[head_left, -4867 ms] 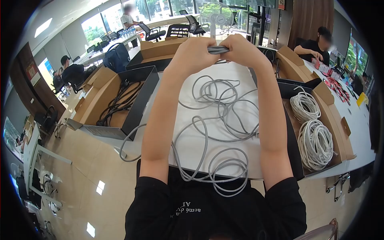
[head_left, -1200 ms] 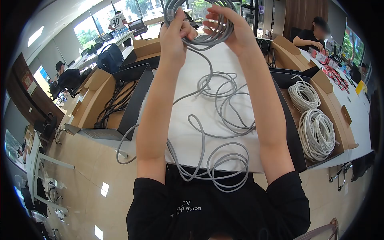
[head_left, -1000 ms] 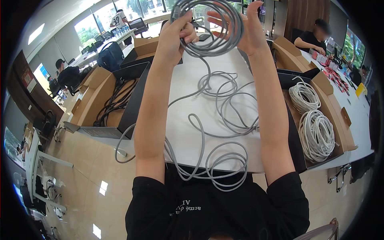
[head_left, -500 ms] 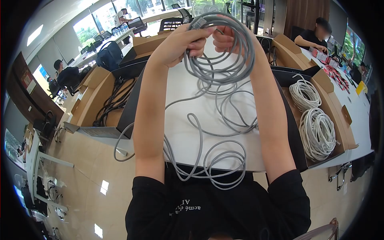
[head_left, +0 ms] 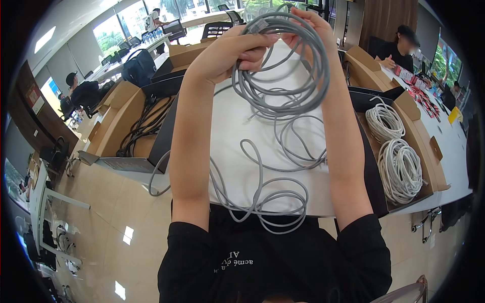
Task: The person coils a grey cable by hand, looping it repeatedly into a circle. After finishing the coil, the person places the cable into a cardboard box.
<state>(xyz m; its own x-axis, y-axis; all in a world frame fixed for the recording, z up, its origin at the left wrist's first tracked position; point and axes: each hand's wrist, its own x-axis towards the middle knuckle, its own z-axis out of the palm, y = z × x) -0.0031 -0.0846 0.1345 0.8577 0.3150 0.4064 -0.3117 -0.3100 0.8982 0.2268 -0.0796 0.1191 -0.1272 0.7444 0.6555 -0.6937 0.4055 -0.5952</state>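
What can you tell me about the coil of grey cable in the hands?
The coil of grey cable has several rounded loops, smooth and plastic-looking, bunched closer at the right. A translucent plug shows near its top. The left hand grips it above the white table; the right hand is beside it, contact partly hidden.

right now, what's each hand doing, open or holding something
Left hand: closed, holding the gray cable coil.
Right hand: at the coil, partly hidden; grip cannot be told.
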